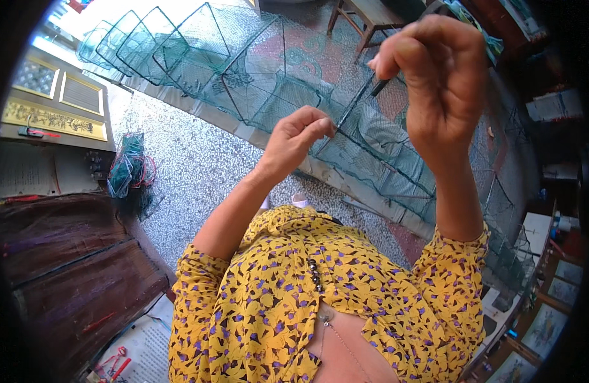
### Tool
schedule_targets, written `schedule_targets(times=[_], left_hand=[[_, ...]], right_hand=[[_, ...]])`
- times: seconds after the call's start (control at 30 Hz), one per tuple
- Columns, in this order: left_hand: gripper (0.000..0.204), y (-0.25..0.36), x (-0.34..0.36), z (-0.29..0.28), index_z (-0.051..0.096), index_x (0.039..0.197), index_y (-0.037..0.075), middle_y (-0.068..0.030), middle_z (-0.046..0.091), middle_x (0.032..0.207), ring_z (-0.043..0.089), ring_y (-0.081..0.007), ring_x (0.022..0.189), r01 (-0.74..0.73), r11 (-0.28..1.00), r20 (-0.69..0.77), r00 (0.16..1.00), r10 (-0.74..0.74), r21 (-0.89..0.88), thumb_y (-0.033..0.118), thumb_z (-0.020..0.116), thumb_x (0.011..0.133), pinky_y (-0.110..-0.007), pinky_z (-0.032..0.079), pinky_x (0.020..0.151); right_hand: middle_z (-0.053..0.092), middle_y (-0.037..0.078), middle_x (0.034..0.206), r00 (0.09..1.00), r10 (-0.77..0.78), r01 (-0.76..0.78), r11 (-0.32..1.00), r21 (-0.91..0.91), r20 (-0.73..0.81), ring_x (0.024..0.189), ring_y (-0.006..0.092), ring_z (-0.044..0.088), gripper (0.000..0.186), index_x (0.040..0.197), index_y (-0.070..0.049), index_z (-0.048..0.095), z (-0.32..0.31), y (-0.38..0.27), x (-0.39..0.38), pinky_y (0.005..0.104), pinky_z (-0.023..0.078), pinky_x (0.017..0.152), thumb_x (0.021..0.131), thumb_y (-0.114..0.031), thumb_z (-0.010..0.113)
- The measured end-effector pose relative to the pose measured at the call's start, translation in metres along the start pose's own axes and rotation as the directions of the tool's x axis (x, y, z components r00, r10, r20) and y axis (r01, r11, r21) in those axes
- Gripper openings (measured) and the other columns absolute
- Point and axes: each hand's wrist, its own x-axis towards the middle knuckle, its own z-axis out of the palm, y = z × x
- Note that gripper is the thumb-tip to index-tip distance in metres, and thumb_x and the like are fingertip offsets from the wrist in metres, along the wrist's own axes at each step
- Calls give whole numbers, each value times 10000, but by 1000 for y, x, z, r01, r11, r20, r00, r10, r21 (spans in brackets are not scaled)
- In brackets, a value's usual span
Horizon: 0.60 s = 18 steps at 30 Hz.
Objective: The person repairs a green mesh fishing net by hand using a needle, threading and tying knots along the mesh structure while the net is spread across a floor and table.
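A long green net trap (288, 96) with dark square frames stretches across from the far left to the right in front of me. My left hand (293, 139) is closed in a pinch at the near edge of the netting, by a dark corded frame bar. Raised higher and closer, my right hand (443, 83) is closed, thumb against fingers. A short dark, thin stick-like tool (379, 87) pokes out below its fingertips; most of it is hidden by the hand, so its kind cannot be made out. Behind it lie the net's bars and mesh.
A bundle of green netting with reddish cords (130, 167) lies on the speckled floor (192, 150) at left. A wooden stool (369, 24) stands beyond the net. Brown furniture (71, 255) fills the lower left. Cluttered shelves (556, 255) line the right side.
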Motion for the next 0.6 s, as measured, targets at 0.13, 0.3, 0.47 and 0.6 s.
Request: schedule_targets(times=[0.13,0.3,0.47,0.6], left_hand=[[243,-2,2,1,612,921,45,-10,603,855,532,-74,794,34,998,87,996,-29,-53,278,546,906,-229,402,770],[215,-12,8,1,575,883,40,-69,622,894,592,-145,888,152,969,16,988,-152,-196,245,519,916,-282,458,807],[182,-19,9,-21,500,830,61,-69,554,844,594,-240,943,185,853,-5,977,-214,-487,227,494,903,-308,475,782],[170,-22,7,-13,487,861,67,-49,527,831,590,-216,897,203,883,96,979,-179,-423,231,496,908,-273,449,692]], right_hand=[[488,49,725,917,150,-76,975,208,-370,625,123,495,164,1005,-45,411,22,15,3,294,501,653,943,-182,476],[527,41,701,948,-270,127,809,-574,-170,579,97,499,164,952,-45,523,19,32,4,217,435,531,936,-201,477],[624,39,771,415,846,-632,533,-563,336,655,84,617,121,897,-28,625,-62,0,-17,221,487,556,879,-133,570],[625,10,784,229,952,-915,282,-289,204,675,55,602,151,942,-46,633,-119,15,-51,186,455,532,915,-155,532]])
